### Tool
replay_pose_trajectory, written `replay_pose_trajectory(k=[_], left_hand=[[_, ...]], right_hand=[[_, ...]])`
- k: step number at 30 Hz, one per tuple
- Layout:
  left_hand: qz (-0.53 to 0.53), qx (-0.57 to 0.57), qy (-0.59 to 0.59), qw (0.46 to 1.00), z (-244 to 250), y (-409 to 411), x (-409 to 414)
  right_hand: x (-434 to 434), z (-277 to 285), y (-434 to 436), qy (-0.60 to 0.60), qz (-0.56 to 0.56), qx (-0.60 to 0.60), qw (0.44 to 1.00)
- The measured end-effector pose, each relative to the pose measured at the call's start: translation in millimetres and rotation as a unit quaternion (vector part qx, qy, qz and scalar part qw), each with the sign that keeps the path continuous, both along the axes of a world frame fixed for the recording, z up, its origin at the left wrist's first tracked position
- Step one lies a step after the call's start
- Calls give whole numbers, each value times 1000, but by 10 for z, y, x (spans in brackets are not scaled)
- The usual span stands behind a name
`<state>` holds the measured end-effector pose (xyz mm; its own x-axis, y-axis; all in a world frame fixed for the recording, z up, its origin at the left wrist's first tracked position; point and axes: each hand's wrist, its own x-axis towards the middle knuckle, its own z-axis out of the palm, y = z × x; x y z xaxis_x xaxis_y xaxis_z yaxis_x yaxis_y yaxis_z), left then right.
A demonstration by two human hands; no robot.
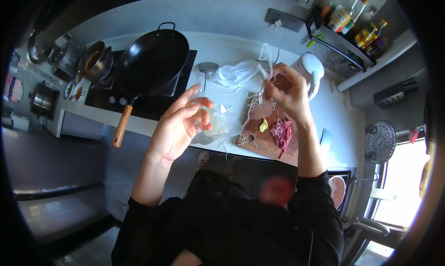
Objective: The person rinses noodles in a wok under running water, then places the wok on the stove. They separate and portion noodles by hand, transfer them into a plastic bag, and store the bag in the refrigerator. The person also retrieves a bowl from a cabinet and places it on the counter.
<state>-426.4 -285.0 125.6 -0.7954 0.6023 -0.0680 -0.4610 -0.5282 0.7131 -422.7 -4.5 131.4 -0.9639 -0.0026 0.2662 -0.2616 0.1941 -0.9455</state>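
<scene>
My left hand [184, 123] is raised with fingers curled around the rim of a clear plastic bag [233, 123], which has pale thin strands in its lower part. My right hand [286, 87] pinches whitish strips [266, 62] above the far edge of a wooden cutting board [255, 144]. On the board lie chopped raw meat [282, 132], a yellowish peeled piece that looks like ginger [263, 125] and loose pale strands [248, 141]. A crumpled clear plastic bag [236, 73] rests on the counter behind.
A black wok [153, 61] with a wooden handle sits on the cooktop at left, beside a ladle [208, 68]. A white kettle [309, 69] stands behind my right hand. A knife [325, 141] lies right of the board. Bottles [342, 17] fill a rack at upper right.
</scene>
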Motion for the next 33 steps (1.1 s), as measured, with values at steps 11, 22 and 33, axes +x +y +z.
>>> replay_pose_trajectory(k=[11,22,33], left_hand=[[-83,-69,56,993,454,600,64],[-53,-99,72,991,475,454,213],[7,-46,21,999,380,39,523]], right_hand=[[-122,-751,-682,129,283,41,950],[-204,-1211,-867,32,409,124,903],[24,-958,-938,-1,234,153,960]])
